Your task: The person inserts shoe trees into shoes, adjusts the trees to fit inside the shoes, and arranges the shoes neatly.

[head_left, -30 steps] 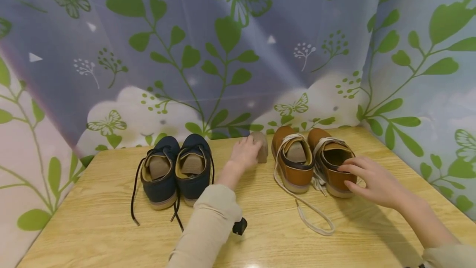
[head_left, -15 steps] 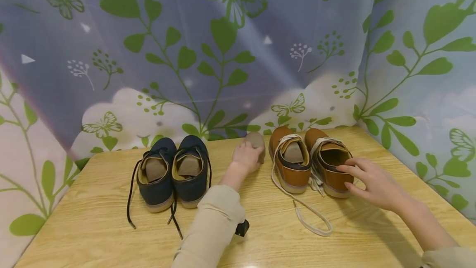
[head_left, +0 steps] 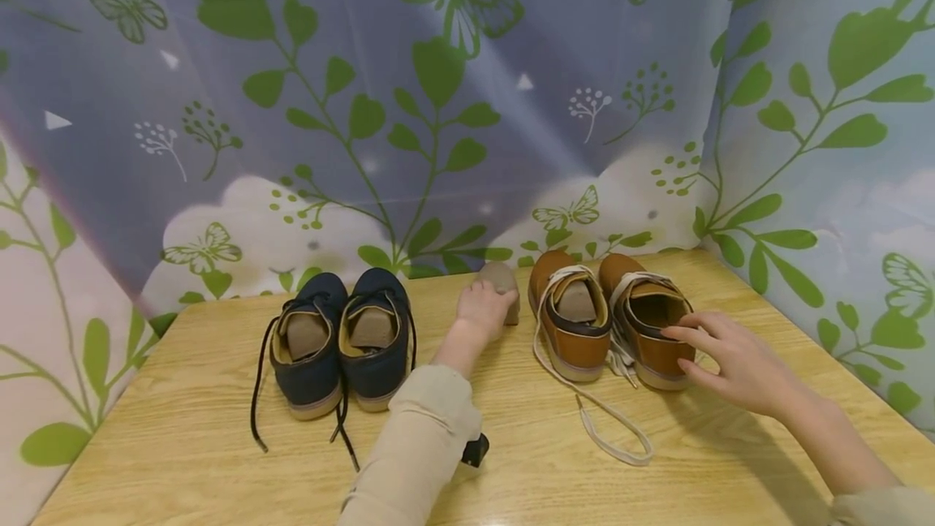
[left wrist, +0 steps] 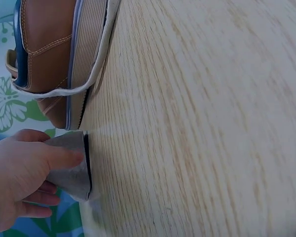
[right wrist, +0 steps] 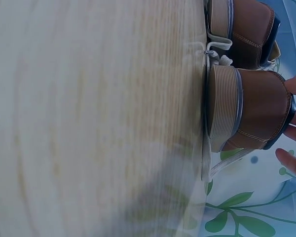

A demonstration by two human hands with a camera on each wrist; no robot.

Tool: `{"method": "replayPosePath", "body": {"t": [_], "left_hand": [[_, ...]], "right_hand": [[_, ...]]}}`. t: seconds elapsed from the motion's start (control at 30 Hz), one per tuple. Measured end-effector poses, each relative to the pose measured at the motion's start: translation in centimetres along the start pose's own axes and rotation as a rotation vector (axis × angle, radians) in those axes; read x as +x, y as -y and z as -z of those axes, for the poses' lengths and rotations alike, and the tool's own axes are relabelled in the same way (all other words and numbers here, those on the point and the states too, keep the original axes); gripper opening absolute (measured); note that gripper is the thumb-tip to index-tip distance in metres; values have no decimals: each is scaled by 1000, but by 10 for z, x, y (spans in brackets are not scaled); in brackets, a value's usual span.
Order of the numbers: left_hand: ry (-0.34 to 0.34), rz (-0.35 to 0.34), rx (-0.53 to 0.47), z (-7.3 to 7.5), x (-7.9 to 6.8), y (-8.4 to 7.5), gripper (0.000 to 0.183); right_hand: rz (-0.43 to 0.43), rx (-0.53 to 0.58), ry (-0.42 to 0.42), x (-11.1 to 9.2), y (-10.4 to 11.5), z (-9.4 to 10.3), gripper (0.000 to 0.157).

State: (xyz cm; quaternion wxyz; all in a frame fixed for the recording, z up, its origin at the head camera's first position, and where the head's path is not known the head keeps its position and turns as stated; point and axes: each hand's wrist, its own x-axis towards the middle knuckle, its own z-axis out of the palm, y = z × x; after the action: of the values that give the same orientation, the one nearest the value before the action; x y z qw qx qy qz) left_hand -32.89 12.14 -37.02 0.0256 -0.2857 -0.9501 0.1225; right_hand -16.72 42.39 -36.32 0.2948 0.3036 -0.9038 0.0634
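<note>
A taupe shoe insert [head_left: 498, 274] with a rounded top stands near the back of the table, between two pairs of shoes. My left hand [head_left: 480, 311] grips it, and in the left wrist view the thumb [left wrist: 66, 158] lies across its near face. At the right, my right hand [head_left: 741, 364] pinches the heel collar of the right brown shoe [head_left: 666, 360], fingers over the rim and thumb against the heel. That shoe's opening looks hollow. The left brown shoe [head_left: 584, 347] has a similar insert inside and its pale lace trails onto the wood.
Two navy shoes [head_left: 310, 384] with black laces stand at the left, inserts in both. A patterned cloth [head_left: 336, 185] backs the wooden table [head_left: 540, 461] and rises at its sides. A small black device [head_left: 475, 450] shows under my left sleeve.
My head view has shifted slightly. My left thumb now shows over the insert's right side, and more of its rounded top is visible. My right hand stays at the shoe's heel.
</note>
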Motion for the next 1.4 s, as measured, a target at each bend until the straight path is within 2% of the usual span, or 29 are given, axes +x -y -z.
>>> {"method": "replayPosePath", "body": {"t": [0.27,0.5,0.77,1.03,1.27,1.4], "left_hand": [[-13,-8,18,3,-1,1,51],[22,-18,12,-2,-2,1,51],[-33,-51,55,-11,2,-1,43],[-64,-66,83,-8,6,-1,41],[-81,-51,111,-6,5,1,44],[-92,-49,129,-6,4,2,39]], "right_hand": [[-30,1,13,-1,1,1,32],[-13,-12,13,0,1,0,33],[-20,-12,6,-2,1,-2,34],[-34,-9,4,-2,1,-1,34],[-36,-11,1,-2,1,-1,33],[-41,-11,11,-2,1,-1,34]]}}
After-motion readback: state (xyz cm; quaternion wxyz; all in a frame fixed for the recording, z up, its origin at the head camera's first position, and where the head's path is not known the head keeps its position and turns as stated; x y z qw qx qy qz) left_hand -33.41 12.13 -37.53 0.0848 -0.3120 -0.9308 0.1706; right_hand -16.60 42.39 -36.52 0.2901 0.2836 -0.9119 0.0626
